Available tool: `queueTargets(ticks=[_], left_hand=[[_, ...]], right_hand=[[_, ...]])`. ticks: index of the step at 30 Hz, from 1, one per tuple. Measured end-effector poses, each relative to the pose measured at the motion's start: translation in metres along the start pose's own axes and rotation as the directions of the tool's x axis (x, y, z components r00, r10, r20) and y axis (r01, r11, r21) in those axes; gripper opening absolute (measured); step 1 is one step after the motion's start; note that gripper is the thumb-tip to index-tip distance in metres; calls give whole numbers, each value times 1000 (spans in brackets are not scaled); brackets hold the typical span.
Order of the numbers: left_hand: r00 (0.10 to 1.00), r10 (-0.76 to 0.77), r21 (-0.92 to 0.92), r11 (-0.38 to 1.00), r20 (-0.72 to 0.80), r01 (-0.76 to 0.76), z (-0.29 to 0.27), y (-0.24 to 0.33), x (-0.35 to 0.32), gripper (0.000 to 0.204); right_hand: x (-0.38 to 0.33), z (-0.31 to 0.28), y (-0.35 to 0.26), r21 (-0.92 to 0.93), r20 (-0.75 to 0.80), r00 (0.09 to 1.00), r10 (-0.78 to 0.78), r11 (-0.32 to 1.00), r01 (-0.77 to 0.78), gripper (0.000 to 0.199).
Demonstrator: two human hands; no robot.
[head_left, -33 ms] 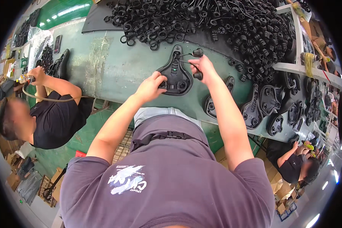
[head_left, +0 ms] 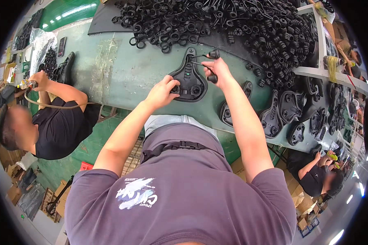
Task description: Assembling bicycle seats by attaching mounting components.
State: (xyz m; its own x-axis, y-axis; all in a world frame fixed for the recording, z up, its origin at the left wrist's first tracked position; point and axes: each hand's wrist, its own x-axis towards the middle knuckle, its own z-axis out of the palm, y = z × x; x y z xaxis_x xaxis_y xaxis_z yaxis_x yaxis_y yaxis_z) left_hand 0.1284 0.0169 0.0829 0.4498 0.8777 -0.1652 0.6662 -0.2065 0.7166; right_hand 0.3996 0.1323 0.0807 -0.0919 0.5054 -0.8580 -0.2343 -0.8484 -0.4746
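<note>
Bracing left hand (head_left: 162, 92): fingers closed on black saddle base (head_left: 187, 85), likely to stop it sliding on the bench (head_left: 143, 67).
Right hand (head_left: 219, 72): fingers gripping knobbed rods (head_left: 214, 54), likely to angle them.

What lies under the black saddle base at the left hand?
The green table shows around the saddle base; whatever is directly beneath is covered and cannot be seen.

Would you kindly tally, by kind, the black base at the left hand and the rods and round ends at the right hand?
Black base: 1
Thin rods in view: 2
Round ends: 2
Total: 5
</note>
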Motion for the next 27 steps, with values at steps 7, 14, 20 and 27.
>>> queueTargets(ticks=[7,14,20,27], left_hand=[[999,-25,-82,996,-22,23,5,-9,3,50],[988,-131,-155,978,85,143,7,-15,12,51],[983,57,-58,996,-175,-68,-2,-19,4,80],[766,-291,8,933,-573,360,54,28,62,52]], right_hand=[[1,9,-23,-190,-82,996,-38,982,22,42],[-37,62,23,-973,203,786,-584,-29,230,55],[-25,67,74,-930,252,545,-800,-43,366,69],[-3,35,104,-818,452,465,-761,-146,556,68]])
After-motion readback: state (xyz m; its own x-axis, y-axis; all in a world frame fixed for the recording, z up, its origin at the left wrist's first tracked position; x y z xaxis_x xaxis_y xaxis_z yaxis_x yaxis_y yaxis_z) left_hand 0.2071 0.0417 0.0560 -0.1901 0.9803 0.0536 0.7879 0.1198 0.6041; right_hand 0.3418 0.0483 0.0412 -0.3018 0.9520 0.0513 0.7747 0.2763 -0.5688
